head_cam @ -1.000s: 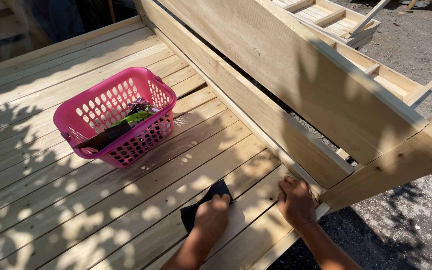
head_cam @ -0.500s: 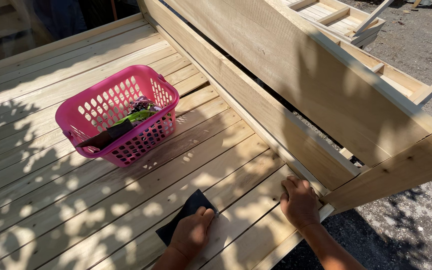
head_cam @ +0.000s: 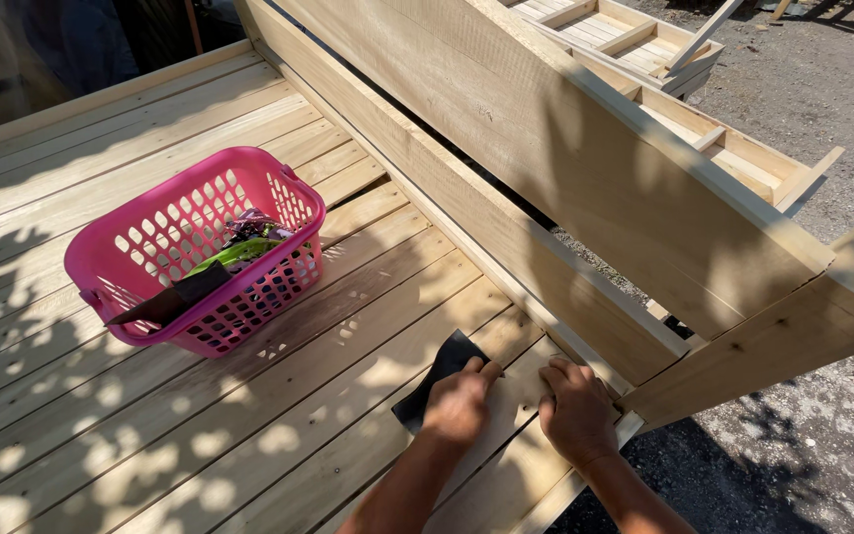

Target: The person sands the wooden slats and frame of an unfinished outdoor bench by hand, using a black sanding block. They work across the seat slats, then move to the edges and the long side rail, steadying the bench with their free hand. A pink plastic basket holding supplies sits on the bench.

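Observation:
My left hand (head_cam: 459, 403) presses down on a black sheet of sandpaper (head_cam: 435, 384) that lies on the pale wooden deck boards (head_cam: 348, 326). Its fingers curl over the sheet's near edge. My right hand (head_cam: 575, 413) rests palm down on the same board, a short way to the right, close to the deck's corner and the low side plank (head_cam: 506, 237). It holds nothing. Both forearms come in from the bottom of the view.
A pink plastic basket (head_cam: 150, 237) with dark and green items inside stands on the deck to the left. A tall slanted plank (head_cam: 585, 148) rises behind the side plank. Wooden frames (head_cam: 644, 40) lie on gravel ground (head_cam: 822, 415) to the right.
My left hand slid the sandpaper toward me along the board, then pushed it away and to the right, closer to my right hand. The right hand stayed put.

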A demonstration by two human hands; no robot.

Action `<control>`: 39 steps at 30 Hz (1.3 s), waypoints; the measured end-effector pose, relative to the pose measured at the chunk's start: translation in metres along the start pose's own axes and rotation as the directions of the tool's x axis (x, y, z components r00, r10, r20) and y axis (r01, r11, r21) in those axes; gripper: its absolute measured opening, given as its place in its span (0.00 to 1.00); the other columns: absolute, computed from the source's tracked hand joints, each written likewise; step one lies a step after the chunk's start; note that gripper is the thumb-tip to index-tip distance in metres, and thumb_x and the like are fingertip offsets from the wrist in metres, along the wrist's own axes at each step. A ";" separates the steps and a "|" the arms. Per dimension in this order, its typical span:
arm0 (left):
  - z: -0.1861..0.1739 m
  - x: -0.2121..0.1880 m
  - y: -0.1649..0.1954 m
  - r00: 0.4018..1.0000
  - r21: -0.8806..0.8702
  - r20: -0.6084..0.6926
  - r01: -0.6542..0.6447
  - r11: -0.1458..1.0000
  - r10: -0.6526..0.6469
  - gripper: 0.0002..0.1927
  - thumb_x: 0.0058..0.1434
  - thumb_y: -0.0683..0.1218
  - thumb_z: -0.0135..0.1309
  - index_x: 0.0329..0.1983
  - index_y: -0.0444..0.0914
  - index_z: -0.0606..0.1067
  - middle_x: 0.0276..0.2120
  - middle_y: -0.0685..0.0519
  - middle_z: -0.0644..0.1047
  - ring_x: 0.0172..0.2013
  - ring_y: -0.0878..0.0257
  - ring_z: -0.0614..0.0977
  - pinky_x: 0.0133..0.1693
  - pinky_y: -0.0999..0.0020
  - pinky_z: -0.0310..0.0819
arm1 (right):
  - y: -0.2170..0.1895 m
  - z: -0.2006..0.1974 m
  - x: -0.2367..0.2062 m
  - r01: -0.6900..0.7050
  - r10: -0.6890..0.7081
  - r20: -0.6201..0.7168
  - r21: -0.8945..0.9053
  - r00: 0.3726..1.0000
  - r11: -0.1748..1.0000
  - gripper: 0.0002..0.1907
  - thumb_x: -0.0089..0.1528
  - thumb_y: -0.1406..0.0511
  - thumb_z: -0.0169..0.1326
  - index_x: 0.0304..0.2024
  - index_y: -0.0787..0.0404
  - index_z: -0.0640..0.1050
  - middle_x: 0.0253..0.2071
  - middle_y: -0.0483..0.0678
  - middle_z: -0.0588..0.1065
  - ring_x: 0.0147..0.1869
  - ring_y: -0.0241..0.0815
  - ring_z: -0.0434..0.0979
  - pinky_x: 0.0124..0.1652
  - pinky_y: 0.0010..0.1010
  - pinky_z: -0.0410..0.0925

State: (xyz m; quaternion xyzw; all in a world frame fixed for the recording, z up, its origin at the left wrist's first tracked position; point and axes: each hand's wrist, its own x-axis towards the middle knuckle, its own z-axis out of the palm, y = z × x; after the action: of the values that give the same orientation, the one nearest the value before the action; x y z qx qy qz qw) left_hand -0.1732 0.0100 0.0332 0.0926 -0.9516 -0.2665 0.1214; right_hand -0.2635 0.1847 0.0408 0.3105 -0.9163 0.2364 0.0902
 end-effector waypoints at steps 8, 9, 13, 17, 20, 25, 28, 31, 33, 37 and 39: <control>-0.005 -0.035 -0.009 0.992 -0.118 -0.104 0.053 0.992 -0.065 0.10 0.56 0.38 0.50 0.37 0.42 0.80 0.40 0.47 0.77 0.39 0.46 0.82 0.40 0.54 0.78 | 0.009 0.009 -0.002 -0.038 0.039 -0.012 0.098 0.999 0.994 0.16 0.52 0.68 0.57 0.43 0.54 0.83 0.55 0.43 0.76 0.60 0.49 0.72 0.60 0.42 0.65; 0.002 -0.014 -0.001 0.993 -0.140 -0.107 0.036 0.989 -0.051 0.12 0.54 0.38 0.50 0.37 0.42 0.81 0.40 0.46 0.77 0.39 0.44 0.82 0.41 0.53 0.77 | 0.013 0.011 -0.002 -0.033 0.037 -0.029 0.121 0.999 0.992 0.16 0.53 0.69 0.56 0.43 0.55 0.83 0.55 0.43 0.77 0.60 0.50 0.72 0.60 0.41 0.65; 0.028 0.057 0.033 0.993 -0.031 0.063 0.104 0.994 -0.102 0.11 0.53 0.37 0.52 0.38 0.38 0.80 0.49 0.44 0.74 0.46 0.42 0.81 0.49 0.52 0.76 | 0.025 0.016 0.000 -0.025 0.038 -0.064 0.184 0.997 0.983 0.13 0.57 0.70 0.53 0.43 0.58 0.83 0.54 0.46 0.77 0.57 0.51 0.73 0.59 0.41 0.66; 0.026 0.055 0.033 0.969 -0.014 0.127 0.215 0.977 -0.211 0.12 0.53 0.37 0.54 0.40 0.39 0.79 0.49 0.43 0.73 0.46 0.41 0.80 0.49 0.52 0.76 | 0.030 0.022 0.001 -0.028 0.040 -0.059 0.193 0.997 0.981 0.12 0.56 0.70 0.53 0.41 0.59 0.83 0.53 0.47 0.78 0.57 0.53 0.72 0.58 0.42 0.66; 0.013 0.019 0.013 0.973 -0.032 0.087 0.215 0.976 -0.212 0.10 0.54 0.37 0.53 0.39 0.40 0.78 0.48 0.45 0.74 0.46 0.42 0.80 0.47 0.53 0.77 | 0.031 0.027 0.001 -0.031 0.045 -0.065 0.200 0.997 0.979 0.12 0.56 0.70 0.52 0.39 0.58 0.83 0.54 0.47 0.78 0.58 0.51 0.73 0.59 0.40 0.66; 0.020 0.014 0.005 0.987 -0.045 -0.029 0.155 0.987 -0.156 0.08 0.52 0.37 0.53 0.34 0.39 0.79 0.46 0.44 0.75 0.44 0.42 0.81 0.46 0.52 0.77 | 0.033 0.031 0.002 -0.017 0.032 -0.057 0.246 0.998 0.969 0.16 0.55 0.73 0.50 0.43 0.60 0.83 0.57 0.48 0.77 0.61 0.52 0.74 0.61 0.41 0.66; 0.037 0.063 0.024 0.996 -0.048 -0.025 0.089 0.995 -0.091 0.07 0.53 0.38 0.54 0.34 0.38 0.79 0.45 0.43 0.76 0.43 0.41 0.81 0.47 0.51 0.77 | 0.034 0.029 0.003 0.041 -0.022 -0.073 0.276 0.997 0.960 0.23 0.53 0.75 0.47 0.50 0.63 0.79 0.58 0.52 0.76 0.62 0.56 0.73 0.62 0.43 0.65; 0.047 0.097 0.041 0.994 -0.080 -0.086 0.064 0.995 -0.071 0.05 0.54 0.40 0.55 0.34 0.36 0.79 0.46 0.43 0.76 0.43 0.42 0.82 0.47 0.52 0.77 | 0.035 0.027 0.003 0.059 -0.036 -0.080 0.306 0.996 0.950 0.26 0.55 0.75 0.46 0.56 0.63 0.76 0.59 0.55 0.76 0.62 0.58 0.72 0.62 0.45 0.63; 0.045 0.096 0.040 0.987 -0.144 -0.123 0.082 0.986 -0.100 0.06 0.59 0.40 0.54 0.35 0.37 0.80 0.45 0.44 0.76 0.43 0.43 0.82 0.48 0.52 0.76 | 0.036 0.027 0.003 0.034 -0.016 -0.060 0.326 0.998 0.945 0.27 0.55 0.75 0.45 0.57 0.63 0.76 0.58 0.56 0.75 0.63 0.58 0.72 0.63 0.45 0.63; 0.033 0.052 0.017 0.972 -0.038 0.018 0.235 0.971 -0.235 0.10 0.54 0.37 0.52 0.37 0.39 0.81 0.47 0.44 0.75 0.45 0.44 0.81 0.48 0.52 0.76 | 0.035 0.029 0.004 0.007 0.011 -0.053 0.332 0.999 0.943 0.25 0.55 0.74 0.44 0.55 0.62 0.77 0.58 0.55 0.76 0.63 0.57 0.73 0.63 0.44 0.64; 0.026 0.037 0.008 0.968 -0.015 0.014 0.253 0.967 -0.252 0.11 0.51 0.37 0.52 0.36 0.39 0.81 0.47 0.44 0.75 0.45 0.44 0.80 0.48 0.52 0.76 | 0.034 0.031 0.007 0.013 0.009 -0.066 0.331 0.998 0.944 0.24 0.56 0.74 0.44 0.54 0.61 0.77 0.58 0.55 0.77 0.62 0.56 0.74 0.63 0.44 0.65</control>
State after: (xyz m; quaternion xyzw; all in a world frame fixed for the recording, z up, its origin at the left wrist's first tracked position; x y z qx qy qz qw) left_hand -0.2167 0.0207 0.0230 0.2104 -0.9306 -0.2881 0.0817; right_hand -0.2903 0.1900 0.0034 0.3141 -0.8597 0.3970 0.0676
